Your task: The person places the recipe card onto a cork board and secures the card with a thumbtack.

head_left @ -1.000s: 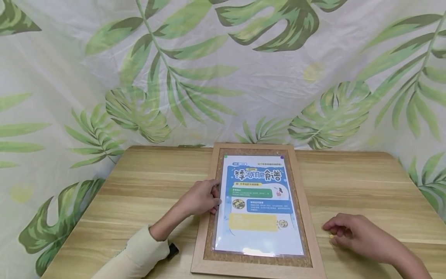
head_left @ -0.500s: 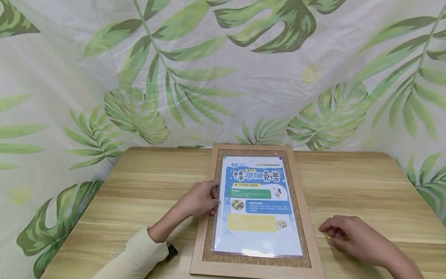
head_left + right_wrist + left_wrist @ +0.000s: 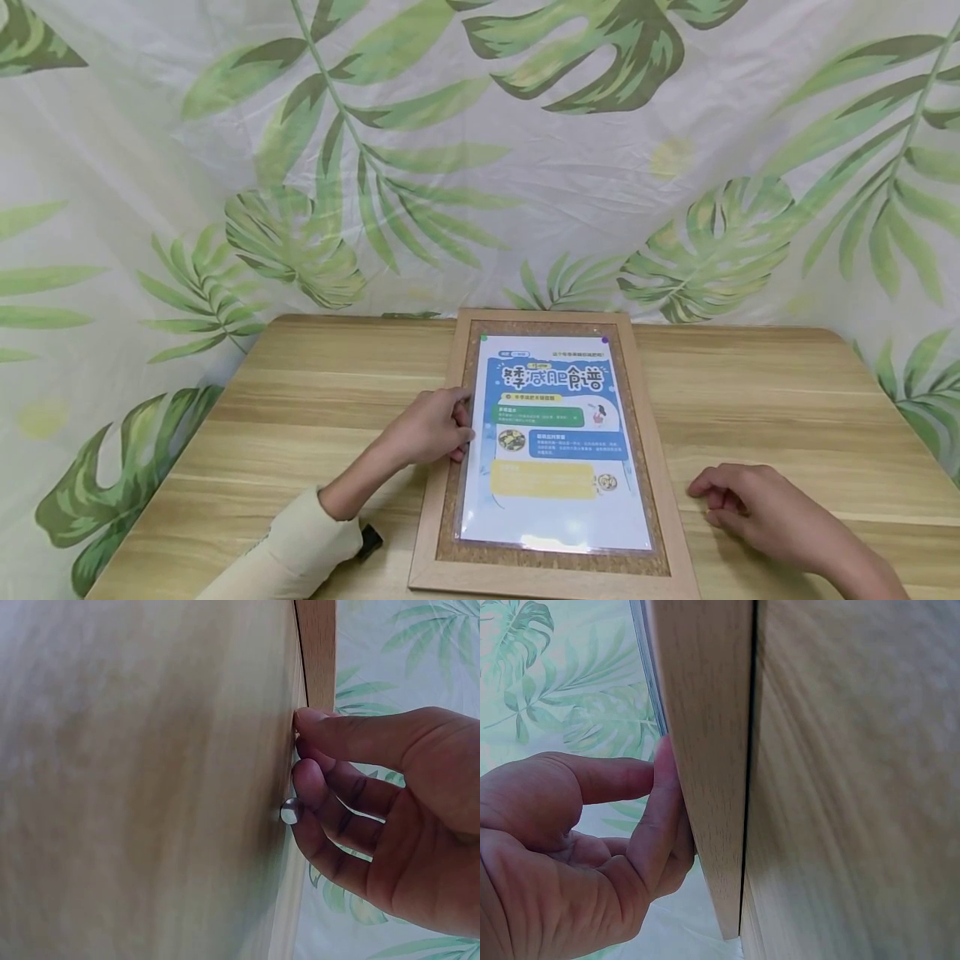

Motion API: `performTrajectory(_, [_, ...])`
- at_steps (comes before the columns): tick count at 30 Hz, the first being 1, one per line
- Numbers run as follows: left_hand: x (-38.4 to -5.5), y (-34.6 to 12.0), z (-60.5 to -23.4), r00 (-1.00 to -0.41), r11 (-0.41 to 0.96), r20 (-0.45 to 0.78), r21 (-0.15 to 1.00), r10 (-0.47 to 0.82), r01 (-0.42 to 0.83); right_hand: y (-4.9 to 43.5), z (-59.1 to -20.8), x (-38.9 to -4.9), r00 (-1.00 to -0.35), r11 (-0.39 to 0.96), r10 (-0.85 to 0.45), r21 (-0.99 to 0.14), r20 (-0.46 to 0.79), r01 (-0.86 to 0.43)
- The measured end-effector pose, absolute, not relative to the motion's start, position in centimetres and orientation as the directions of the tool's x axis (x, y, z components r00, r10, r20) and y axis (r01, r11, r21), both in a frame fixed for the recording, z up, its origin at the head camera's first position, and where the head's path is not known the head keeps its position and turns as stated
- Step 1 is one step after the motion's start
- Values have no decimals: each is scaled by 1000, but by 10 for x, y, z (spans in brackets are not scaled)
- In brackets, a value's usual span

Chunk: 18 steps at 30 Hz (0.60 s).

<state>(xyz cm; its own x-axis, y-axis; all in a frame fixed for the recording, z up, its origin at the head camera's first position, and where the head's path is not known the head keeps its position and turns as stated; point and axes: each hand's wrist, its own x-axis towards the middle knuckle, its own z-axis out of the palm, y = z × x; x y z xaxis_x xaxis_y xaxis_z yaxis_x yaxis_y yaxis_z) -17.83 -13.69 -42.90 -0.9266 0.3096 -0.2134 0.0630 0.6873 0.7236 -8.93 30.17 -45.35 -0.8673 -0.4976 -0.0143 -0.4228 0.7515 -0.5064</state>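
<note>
A poster in a clear sleeve lies on a wood-framed cork board, a green thumbtack and a purple thumbtack at its top corners. My left hand sits at the board's left side, thumb and index pinching the poster's edge. In the left wrist view their tips meet right beside the frame. To the right of the board my right hand is low over the table, thumb and fingers drawn together on a small yellow thumbtack, now hidden by them. A shiny silver spot shows at a lower fingertip.
The wood-grain table bears the board, which reaches nearly to its far edge. Behind it hangs a leaf-print cloth. A small black object lies beside the left sleeve.
The yellow thumbtack, visible between the right fingers earlier, is now covered by them. The right hand shifted slightly left, then stayed put. The left hand has kept its place at the poster's edge.
</note>
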Motion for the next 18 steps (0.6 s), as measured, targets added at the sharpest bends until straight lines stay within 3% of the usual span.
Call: performTrajectory(18, [-178,-137,-426,-923,690,-218,721,318,67,293,-445,-97,-861,742,-507,-491,35,-457])
